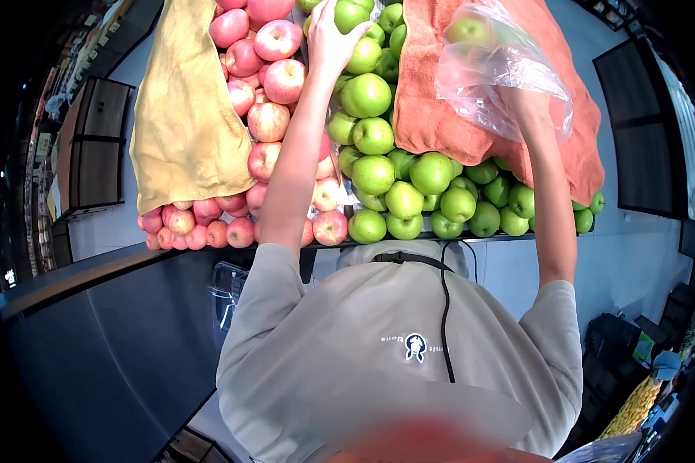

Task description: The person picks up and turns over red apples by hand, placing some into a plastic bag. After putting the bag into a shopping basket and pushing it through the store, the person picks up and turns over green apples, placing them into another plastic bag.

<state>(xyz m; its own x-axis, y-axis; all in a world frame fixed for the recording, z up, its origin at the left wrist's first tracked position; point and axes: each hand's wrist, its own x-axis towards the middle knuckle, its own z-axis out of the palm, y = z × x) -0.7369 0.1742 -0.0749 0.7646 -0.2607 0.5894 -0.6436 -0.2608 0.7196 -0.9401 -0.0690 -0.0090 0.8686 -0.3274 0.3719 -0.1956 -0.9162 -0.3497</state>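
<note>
My left hand (331, 38) reaches to the top of the green apples, its thumb and fingers around a green apple (351, 15) at the edge of the pile. My right hand (527, 104) is partly covered by a clear plastic bag (493, 73) and grips it; the fingers are blurred behind the film. A green apple (469, 31) shows through the far end of the bag. Beneath the bag lies an orange cloth (432, 116). Pink-red apples (269, 122) are heaped to the left of the green ones, beside a yellow cloth (185, 116).
More green apples (404, 200) line the near edge of the display, close to my body. A black cable hangs over the grey shirt. At the lower left is a dark panel (108, 332). Dark-framed stands (641, 123) are at both sides, and yellow goods (633, 405) at the lower right.
</note>
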